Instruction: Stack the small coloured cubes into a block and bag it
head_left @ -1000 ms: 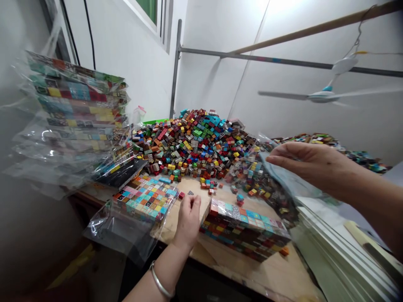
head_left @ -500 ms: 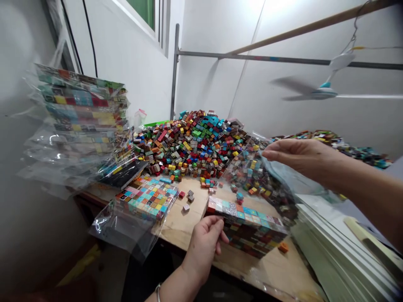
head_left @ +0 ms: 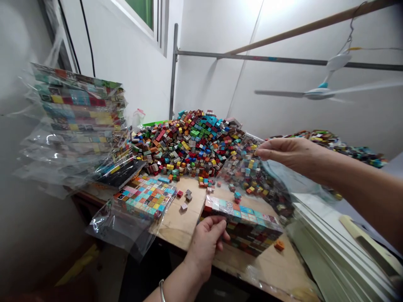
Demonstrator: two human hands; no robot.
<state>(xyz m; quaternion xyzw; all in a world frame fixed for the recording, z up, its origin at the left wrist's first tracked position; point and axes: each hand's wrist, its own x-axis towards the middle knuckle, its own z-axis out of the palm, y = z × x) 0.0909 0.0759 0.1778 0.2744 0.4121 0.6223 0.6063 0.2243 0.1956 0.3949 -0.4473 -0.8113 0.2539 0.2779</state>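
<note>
A block of small patterned cubes [head_left: 245,226] stands upright on its long side at the table's near edge, inside a clear plastic bag [head_left: 234,170]. My right hand [head_left: 288,152] is raised above it with thumb and fingers pinched on the upper edge of the bag, which stretches up from the block. At the block's left end, my left hand [head_left: 208,239] is closed in a pinch on the bag's lower edge, close against the cubes. To the left lies a second bagged slab of cubes [head_left: 147,197], flat on the table.
A large heap of loose cubes [head_left: 192,144] covers the back of the table [head_left: 176,224]. Bagged slabs [head_left: 80,113] are stacked high at the left. Stacked white sheets [head_left: 330,247] with a cream-handled tool [head_left: 362,233] are at the right. An orange cube [head_left: 278,245] lies near the block.
The whole view has shifted slightly. My right hand keeps its pinch on the raised bag and my left hand stays at the block's left end. The fan blades have turned.
</note>
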